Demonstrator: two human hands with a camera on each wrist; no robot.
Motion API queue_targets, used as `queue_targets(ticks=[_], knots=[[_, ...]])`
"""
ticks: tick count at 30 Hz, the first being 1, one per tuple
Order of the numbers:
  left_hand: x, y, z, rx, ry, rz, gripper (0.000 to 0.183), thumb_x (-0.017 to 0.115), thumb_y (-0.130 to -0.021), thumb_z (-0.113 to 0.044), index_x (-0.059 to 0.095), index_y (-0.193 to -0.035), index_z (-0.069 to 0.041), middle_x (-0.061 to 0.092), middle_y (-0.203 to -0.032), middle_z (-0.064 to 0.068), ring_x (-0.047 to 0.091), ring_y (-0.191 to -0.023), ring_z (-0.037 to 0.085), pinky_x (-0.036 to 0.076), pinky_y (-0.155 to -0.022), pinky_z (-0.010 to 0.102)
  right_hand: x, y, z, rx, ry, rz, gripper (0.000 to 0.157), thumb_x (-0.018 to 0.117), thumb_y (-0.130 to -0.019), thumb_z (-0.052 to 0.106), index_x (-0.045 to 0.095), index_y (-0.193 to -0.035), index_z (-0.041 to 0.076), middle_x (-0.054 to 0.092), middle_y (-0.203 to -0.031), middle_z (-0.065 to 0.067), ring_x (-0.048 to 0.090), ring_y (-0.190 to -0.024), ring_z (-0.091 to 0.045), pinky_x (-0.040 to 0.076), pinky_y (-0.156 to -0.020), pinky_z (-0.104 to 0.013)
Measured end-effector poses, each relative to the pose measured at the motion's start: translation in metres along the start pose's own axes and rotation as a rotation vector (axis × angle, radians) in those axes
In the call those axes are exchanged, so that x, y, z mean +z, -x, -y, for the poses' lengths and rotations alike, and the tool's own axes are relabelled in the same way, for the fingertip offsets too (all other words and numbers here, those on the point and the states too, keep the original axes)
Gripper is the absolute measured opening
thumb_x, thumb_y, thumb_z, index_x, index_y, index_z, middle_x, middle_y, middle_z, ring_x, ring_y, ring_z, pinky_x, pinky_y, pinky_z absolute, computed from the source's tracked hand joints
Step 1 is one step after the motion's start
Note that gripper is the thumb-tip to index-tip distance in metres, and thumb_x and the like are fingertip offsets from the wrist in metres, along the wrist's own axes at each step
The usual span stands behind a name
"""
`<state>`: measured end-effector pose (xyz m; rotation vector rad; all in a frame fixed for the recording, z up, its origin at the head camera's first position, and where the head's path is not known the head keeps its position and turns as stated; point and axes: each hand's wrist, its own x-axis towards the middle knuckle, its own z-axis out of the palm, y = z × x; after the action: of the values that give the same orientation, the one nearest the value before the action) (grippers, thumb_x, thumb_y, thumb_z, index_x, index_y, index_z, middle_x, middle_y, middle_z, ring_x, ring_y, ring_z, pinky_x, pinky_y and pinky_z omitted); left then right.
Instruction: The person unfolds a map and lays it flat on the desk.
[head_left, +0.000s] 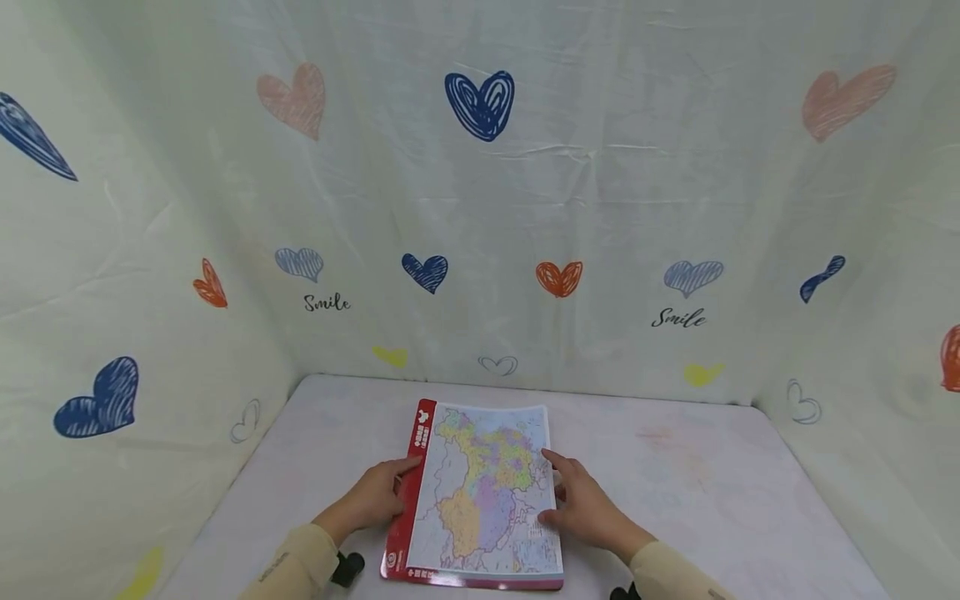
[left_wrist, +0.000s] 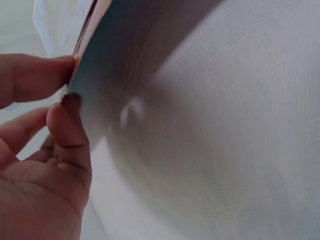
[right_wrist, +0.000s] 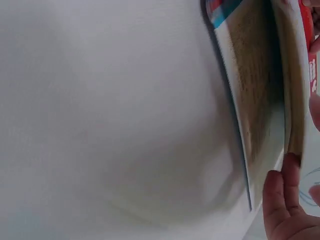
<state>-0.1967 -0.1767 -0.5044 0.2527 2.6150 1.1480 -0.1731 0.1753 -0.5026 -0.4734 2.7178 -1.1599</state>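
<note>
A glossy map [head_left: 487,492] with a red band down its left side lies in front of me in the head view, with yellow, purple and orange regions on pale blue. Another sheet's red edge shows beneath it along the bottom. My left hand [head_left: 375,497] pinches the left edge, thumb above and fingertips below, as the left wrist view shows. At the right edge my right hand [head_left: 588,504] holds the map, fingertips under the upper layer [right_wrist: 295,100]. In the right wrist view a lower layer [right_wrist: 250,85] hangs apart from the upper one.
A pale table [head_left: 675,475] lies under the map. Behind it and at both sides hangs a white curtain [head_left: 615,208] printed with hearts and the word "Smile". Small black objects [head_left: 347,569] sit by each wrist.
</note>
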Motion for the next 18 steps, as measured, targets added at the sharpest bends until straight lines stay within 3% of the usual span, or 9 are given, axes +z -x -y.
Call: queue_targets(ticks=[3, 8, 18], knots=[[-0.0014, 0.0013, -0.001, 0.018, 0.034, 0.019, 0.077, 0.072, -0.073, 0.013, 0.048, -0.145, 0.0, 0.055, -0.1, 0.007, 0.053, -0.083, 0.022, 0.052, -0.062, 0.033, -0.0013, -0.0046, 0.0006, 0.023, -0.165, 0.006, 0.094, 0.084, -0.076, 0.004, 0.031, -0.152, -0.001, 0.056, -0.125, -0.019, 0.064, -0.088, -0.018, 0.053, -0.077, -0.035], [-0.0038, 0.0012, -0.004, 0.036, 0.051, 0.044, 0.083, 0.074, -0.074, 0.011, 0.043, -0.149, -0.002, 0.054, -0.104, 0.009, 0.054, -0.084, 0.022, 0.052, -0.064, 0.034, -0.006, -0.0107, -0.0032, 0.034, -0.388, 0.096, 0.096, 0.079, -0.077, -0.005, 0.022, -0.154, -0.005, 0.068, -0.107, -0.013, 0.067, -0.089, -0.023, 0.054, -0.075, -0.03], [-0.0051, 0.0051, -0.0016, 0.014, 0.084, 0.065, 0.086, 0.072, -0.075, 0.011, 0.037, -0.152, -0.003, 0.055, -0.104, 0.01, 0.055, -0.082, 0.022, 0.053, -0.063, 0.035, -0.0059, -0.0087, -0.0082, 0.008, -0.455, 0.181, 0.102, 0.08, -0.078, -0.002, 0.017, -0.158, 0.003, 0.07, -0.101, -0.01, 0.068, -0.087, -0.025, 0.054, -0.074, -0.032]])
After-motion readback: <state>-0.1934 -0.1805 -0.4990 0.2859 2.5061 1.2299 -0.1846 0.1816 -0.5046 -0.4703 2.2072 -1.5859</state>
